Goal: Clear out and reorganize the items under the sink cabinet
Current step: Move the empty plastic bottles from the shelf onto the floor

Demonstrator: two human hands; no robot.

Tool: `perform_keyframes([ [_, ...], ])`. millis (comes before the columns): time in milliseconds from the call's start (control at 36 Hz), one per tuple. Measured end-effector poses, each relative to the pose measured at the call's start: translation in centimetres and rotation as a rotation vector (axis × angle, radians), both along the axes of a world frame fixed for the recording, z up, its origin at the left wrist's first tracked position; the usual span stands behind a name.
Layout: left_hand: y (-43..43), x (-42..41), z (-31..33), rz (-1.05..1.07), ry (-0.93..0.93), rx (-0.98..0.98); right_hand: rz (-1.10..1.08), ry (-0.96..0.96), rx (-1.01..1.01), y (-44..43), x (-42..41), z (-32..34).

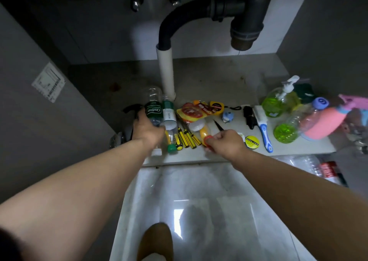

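Lining items along the cabinet floor (219,77): left hand (147,130) is gripping a bottle (154,111) beside the pipe (166,71), right hand (227,141) is pinching a red-capped tool (204,132). Next, both probably need setting into the row.

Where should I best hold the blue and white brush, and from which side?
Probably grip the blue handle of the brush, coming from the front and above: it lies flat with the handle toward the cabinet's front edge, its white head farther back beside a black item.

Bottles (157,109) left of screwdrivers (187,137)
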State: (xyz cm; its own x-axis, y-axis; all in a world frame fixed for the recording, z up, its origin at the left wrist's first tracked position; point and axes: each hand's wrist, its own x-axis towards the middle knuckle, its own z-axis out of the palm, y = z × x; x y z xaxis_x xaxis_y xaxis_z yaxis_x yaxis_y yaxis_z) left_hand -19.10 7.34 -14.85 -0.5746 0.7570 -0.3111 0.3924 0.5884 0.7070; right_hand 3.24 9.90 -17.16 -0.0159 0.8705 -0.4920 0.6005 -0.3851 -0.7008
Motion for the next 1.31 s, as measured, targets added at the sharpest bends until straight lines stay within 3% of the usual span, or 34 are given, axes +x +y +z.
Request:
perform_keyframes([
  [194, -0.5, 2.4, 3.8, -0.101, -0.123, -0.029, -0.252, 0.475, -0.225, -1.0, 1.6, 2.7],
  [278, -0.8, 3.3, 4.7, -0.117, -0.162, -0.04, -0.269, 0.568, -0.26, -1.5, 1.9, 4.0],
  [556, -2.1, 6.1, 8.2, -0.268, -0.484, -0.152, -0.202, 0.525, -0.179, -2.8, 7.4, 8.3],
  [778, -3.6, 12.9, 8.9, -0.333, -0.968, -0.078, -0.063, 0.521, -0.197, -5.9, 16.5, 13.9],
  [944, -6.5, 18.5, 7.9, -0.37, -1.306, -0.054, 0.069, 0.385, -0.303, -9.2, 21.7, 14.4],
  [1083, -8.0, 22.7, 6.2, -0.387, -1.373, -0.087, 0.105, 0.319, -0.379, -11.9, 24.1, 12.5],
  [1194, -8.6, 25.2, 4.6, -0.361, -1.322, -0.11, 0.224, 0.137, -0.436, -13.1, 25.3, 10.5],
  [1306, -9.3, 26.4, 2.9, -0.423, -1.291, -0.198, 0.118, 0.161, -0.327, -13.6, 25.1, 7.6],
])
